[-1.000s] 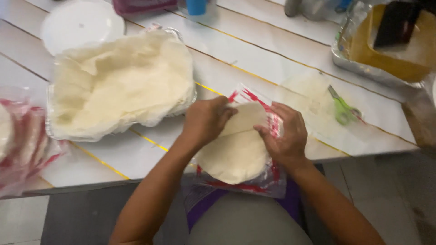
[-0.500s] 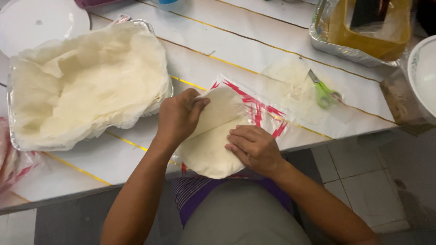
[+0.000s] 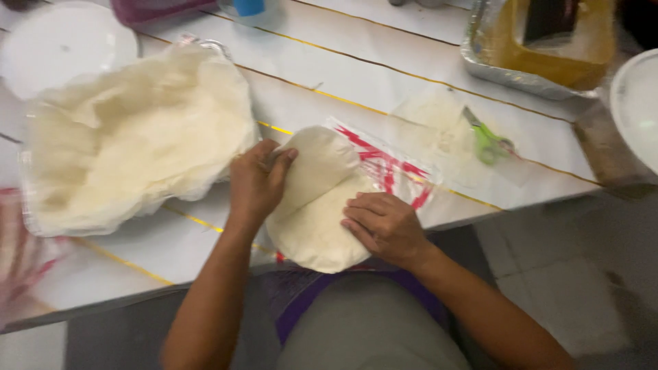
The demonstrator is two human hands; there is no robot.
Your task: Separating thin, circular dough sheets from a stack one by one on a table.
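A stack of pale round flatbreads lies on a clear plastic bag with red print at the table's front edge. My left hand grips the upper left edge of the top flatbread and lifts it. My right hand presses flat on the lower right of the stack. To the left stands a foil tray lined with thin cream sheets.
Green-handled scissors lie on a clear bag at the right. A foil tray with yellow contents sits at the back right, a white bowl beside it. A white round lid is at the back left. More red-printed bags lie far left.
The view has shifted. My left hand has moved up along the top flatbread's edge and peels it further. My right hand stays pressed on the stack.
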